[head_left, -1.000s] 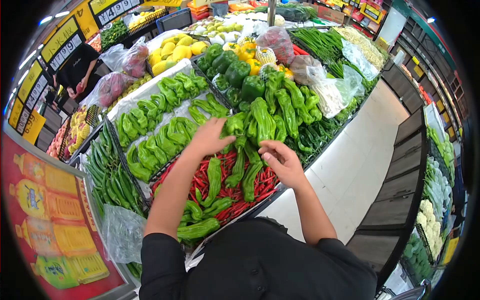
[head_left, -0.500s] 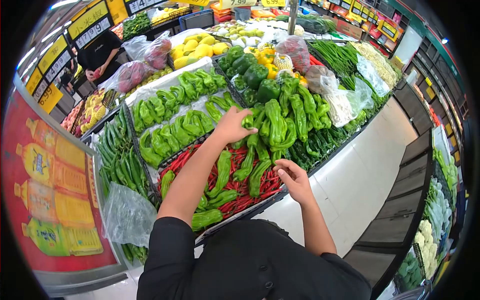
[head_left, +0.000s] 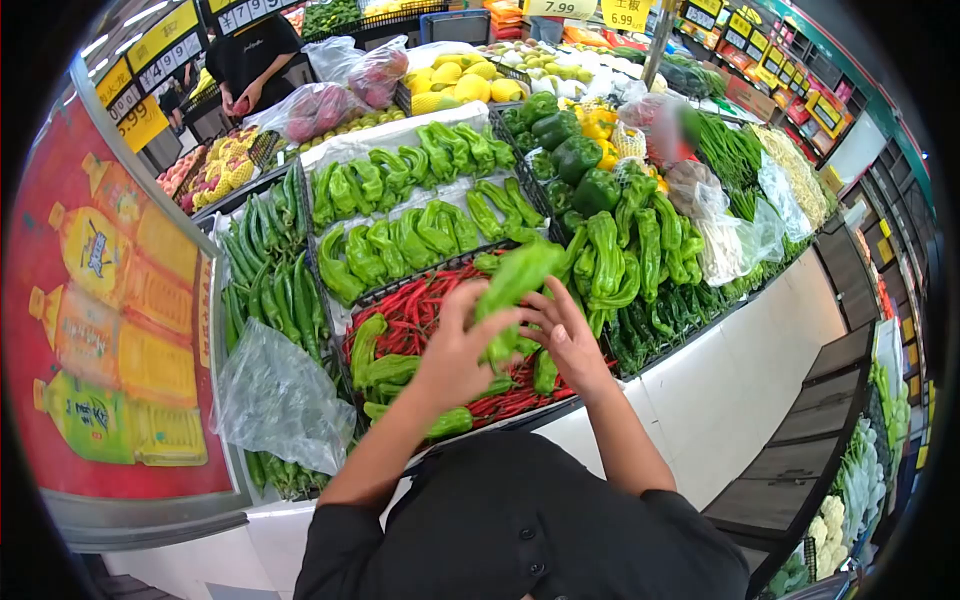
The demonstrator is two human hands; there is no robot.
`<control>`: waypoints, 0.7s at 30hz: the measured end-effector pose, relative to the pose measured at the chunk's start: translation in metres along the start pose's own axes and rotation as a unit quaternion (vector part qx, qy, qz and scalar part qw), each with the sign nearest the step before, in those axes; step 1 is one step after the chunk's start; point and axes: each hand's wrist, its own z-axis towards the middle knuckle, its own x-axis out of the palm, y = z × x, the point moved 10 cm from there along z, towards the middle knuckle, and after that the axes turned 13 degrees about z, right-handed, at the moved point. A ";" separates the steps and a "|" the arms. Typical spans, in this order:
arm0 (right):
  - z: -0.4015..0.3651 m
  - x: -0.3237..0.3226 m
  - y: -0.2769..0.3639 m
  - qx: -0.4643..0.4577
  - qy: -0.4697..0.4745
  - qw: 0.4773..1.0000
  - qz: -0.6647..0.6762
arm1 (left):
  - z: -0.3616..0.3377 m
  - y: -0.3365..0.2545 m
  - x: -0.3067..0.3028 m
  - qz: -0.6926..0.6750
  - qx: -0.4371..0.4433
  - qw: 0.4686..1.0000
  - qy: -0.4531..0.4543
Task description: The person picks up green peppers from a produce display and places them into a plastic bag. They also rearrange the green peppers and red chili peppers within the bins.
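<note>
Over the crate of red chili peppers (head_left: 405, 318), my left hand (head_left: 455, 350) is closed around a long green pepper (head_left: 522, 275), slightly blurred and tilted with its upper end to the right. My right hand (head_left: 572, 345) is just to the right of it, fingers apart and curved, fingertips close beside the pepper. Several more green peppers (head_left: 390, 370) lie on the red chilies to the left. A heap of green peppers (head_left: 605, 260) rises beyond my right hand. Behind the chilies, rows of green peppers (head_left: 410, 240) are laid out on white lining.
A crumpled clear plastic bag (head_left: 280, 395) lies over the dark green chilies (head_left: 275, 300) at left. Bell peppers (head_left: 577, 158) and yellow mangoes (head_left: 470, 85) stand farther back. A red drinks poster (head_left: 120, 300) borders the left side. Another person (head_left: 250, 65) stands behind the stall, upper left.
My left hand has lifted a green pepper from the heap and drawn it back toward me. My right hand has moved up and left beside it. The view has shifted.
</note>
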 end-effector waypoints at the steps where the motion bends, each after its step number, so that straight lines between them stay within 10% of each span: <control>1: 0.005 0.007 -0.009 -0.015 0.029 0.999 0.034 | -0.018 -0.005 0.008 -0.015 0.001 1.000 0.017; 8: 0.011 0.056 -0.029 0.077 0.039 0.995 0.059 | -0.061 -0.014 0.000 -0.125 -0.075 0.987 0.063; 11: 0.005 0.066 -0.035 0.121 0.076 0.990 0.020 | -0.081 0.023 0.023 -0.516 -0.295 0.804 0.009; 21: -0.011 0.059 -0.054 0.127 0.111 0.977 -0.131 | -0.081 0.026 0.042 -0.406 -0.307 0.851 0.129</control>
